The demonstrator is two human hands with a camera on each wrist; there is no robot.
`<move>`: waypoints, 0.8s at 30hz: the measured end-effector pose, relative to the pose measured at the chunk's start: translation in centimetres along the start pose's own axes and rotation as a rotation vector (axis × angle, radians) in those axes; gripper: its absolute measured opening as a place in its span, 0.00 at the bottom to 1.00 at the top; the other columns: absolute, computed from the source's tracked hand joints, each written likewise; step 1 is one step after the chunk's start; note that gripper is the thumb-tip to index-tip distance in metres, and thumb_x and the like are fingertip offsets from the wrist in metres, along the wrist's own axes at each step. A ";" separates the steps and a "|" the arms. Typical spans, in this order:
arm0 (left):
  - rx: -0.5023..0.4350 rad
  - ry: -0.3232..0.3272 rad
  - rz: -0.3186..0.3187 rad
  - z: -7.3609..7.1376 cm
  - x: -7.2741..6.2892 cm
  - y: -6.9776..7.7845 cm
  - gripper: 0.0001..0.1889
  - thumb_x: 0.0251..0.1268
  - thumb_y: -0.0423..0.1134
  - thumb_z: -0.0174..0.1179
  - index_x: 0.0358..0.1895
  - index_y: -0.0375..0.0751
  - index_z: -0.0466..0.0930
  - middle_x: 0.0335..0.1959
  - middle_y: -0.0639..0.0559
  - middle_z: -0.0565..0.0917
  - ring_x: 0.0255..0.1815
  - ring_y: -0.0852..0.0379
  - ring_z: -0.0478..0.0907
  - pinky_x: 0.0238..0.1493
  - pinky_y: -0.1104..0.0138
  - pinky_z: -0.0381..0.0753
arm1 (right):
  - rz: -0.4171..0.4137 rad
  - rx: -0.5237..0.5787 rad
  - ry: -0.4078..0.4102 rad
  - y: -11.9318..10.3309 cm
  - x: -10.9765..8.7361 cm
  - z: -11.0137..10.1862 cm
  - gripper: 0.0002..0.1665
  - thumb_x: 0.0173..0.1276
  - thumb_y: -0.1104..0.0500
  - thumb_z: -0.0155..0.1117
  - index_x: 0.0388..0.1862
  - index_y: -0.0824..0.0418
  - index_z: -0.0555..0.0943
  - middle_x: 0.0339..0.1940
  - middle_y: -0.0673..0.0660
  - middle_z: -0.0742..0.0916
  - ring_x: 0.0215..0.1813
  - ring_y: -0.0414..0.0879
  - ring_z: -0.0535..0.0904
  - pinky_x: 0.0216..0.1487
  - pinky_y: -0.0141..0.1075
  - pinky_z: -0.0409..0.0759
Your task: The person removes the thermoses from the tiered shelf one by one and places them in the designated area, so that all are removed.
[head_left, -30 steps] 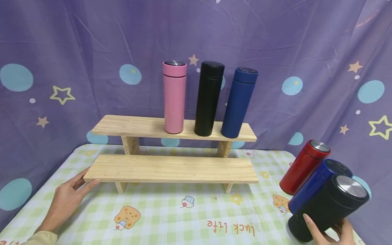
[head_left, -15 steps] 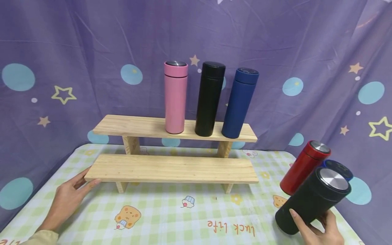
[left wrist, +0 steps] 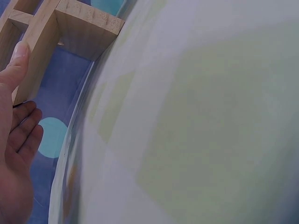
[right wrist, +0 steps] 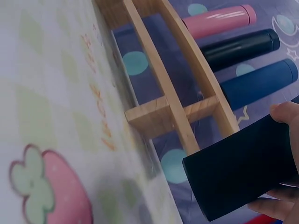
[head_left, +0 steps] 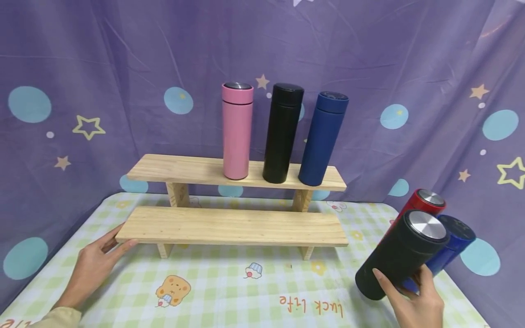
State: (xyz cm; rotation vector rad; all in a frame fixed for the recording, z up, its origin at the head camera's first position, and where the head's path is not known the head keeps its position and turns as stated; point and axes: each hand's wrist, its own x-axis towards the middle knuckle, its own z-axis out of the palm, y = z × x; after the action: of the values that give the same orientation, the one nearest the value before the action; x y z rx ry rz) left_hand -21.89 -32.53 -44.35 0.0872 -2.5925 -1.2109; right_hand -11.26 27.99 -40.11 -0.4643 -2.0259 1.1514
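My right hand (head_left: 418, 303) grips a thick black thermos (head_left: 391, 262) with a silver lid top, tilted to the right at the table's right side. In the right wrist view its dark base end (right wrist: 238, 170) is raised off the tablecloth. My left hand (head_left: 91, 269) holds the left end of the two-tier wooden shelf (head_left: 229, 225), thumb at the front edge and fingers behind. On the upper board stand a pink thermos (head_left: 237, 132), a slim black thermos (head_left: 284, 134) and a dark blue thermos (head_left: 324, 139).
Behind the held thermos stand a red thermos (head_left: 424, 202) and a bright blue thermos (head_left: 453, 241), both partly hidden. A green checked tablecloth (head_left: 213, 291) covers the table, and a purple patterned curtain (head_left: 123, 59) hangs at the back.
My right hand has carried the thick black thermos left and slightly away from me, so it now overlaps the red thermos in the head view. The left hand stays on the shelf.
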 end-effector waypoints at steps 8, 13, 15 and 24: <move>-0.012 -0.001 -0.015 0.1 0.0 0.0 0.44 0.75 0.57 0.63 0.81 0.33 0.57 0.66 0.25 0.72 0.65 0.19 0.68 0.56 0.29 0.72 | -0.123 -0.020 -0.080 -1.2 0.3 0.9 0.40 0.55 0.66 0.85 0.65 0.64 0.75 0.47 0.42 0.81 0.46 0.23 0.77 0.39 0.13 0.78; -0.022 0.003 -0.015 0.1 0.0 0.0 0.43 0.75 0.56 0.64 0.81 0.34 0.57 0.66 0.25 0.73 0.66 0.19 0.68 0.57 0.29 0.72 | -0.205 0.033 -0.099 -1.9 0.4 1.7 0.40 0.50 0.71 0.85 0.63 0.65 0.77 0.45 0.36 0.82 0.45 0.23 0.79 0.39 0.15 0.80; -0.028 0.002 -0.013 0.0 0.0 0.0 0.43 0.75 0.56 0.64 0.81 0.34 0.57 0.66 0.25 0.72 0.66 0.19 0.68 0.57 0.29 0.71 | -0.234 0.050 -0.112 -2.1 0.4 2.0 0.40 0.49 0.72 0.85 0.62 0.65 0.77 0.44 0.37 0.82 0.45 0.24 0.80 0.39 0.16 0.81; -0.025 -0.002 -0.016 0.0 0.1 -0.1 0.44 0.74 0.56 0.64 0.81 0.34 0.57 0.66 0.25 0.72 0.66 0.19 0.68 0.57 0.29 0.72 | -0.285 0.044 -0.184 -3.0 0.3 3.1 0.40 0.50 0.70 0.86 0.62 0.62 0.77 0.44 0.41 0.84 0.47 0.25 0.80 0.41 0.17 0.82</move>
State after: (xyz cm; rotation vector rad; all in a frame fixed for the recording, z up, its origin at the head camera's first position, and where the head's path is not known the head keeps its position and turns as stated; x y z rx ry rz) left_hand -21.96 -32.56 -44.44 0.1016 -2.5823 -1.2496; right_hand -13.63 24.80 -38.38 -0.0441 -2.1342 1.0911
